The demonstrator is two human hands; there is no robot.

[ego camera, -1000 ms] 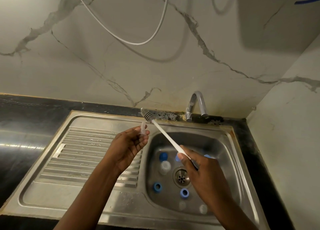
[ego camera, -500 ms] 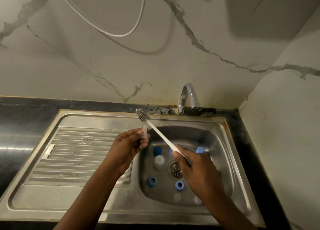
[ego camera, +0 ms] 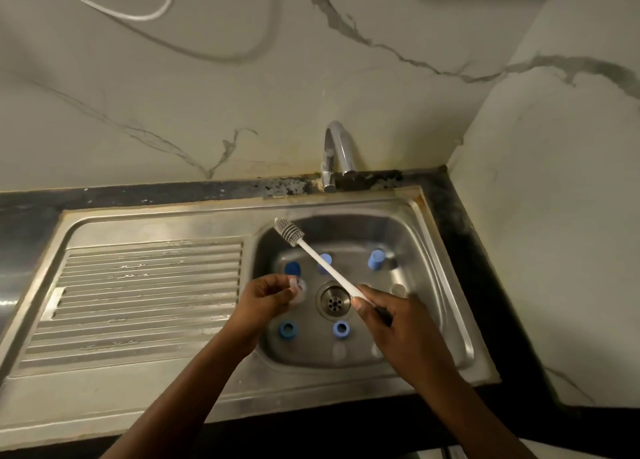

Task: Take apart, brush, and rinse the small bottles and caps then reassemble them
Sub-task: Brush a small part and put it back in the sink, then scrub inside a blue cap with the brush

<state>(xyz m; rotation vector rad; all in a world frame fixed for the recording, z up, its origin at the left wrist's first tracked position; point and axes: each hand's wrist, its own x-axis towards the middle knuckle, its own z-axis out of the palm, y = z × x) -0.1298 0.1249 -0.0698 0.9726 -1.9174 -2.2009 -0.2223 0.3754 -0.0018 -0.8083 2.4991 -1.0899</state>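
Looks down into a steel sink set in a dark counter. With the left hand, pinches a small clear bottle between thumb and fingertips, low over the left of the basin, just left of the drain. With the right hand, grips the white handle of a brush, fingers wrapped round its lower end. Holds it slanting up and to the left, grey bristle head in the air near the back of the basin. Keeps the two hands apart, one on either side of the drain.

Differs from a second ago. Then held the bottle higher, by the edge of the draining board, with the bristles just above it. Now has the bottle lowered over the basin and the bristle head well clear of it. Probably marks the end of brushing for this bottle, or a break in it, with rinsing or setting down to follow. Shows no water running from the tap.

Across the basin floor, shows five blue caps and a few clear bottles, all loose and separate. Suggests plenty of work still ahead, with nothing reassembled in sight. Cannot tell brushed pieces from unbrushed.
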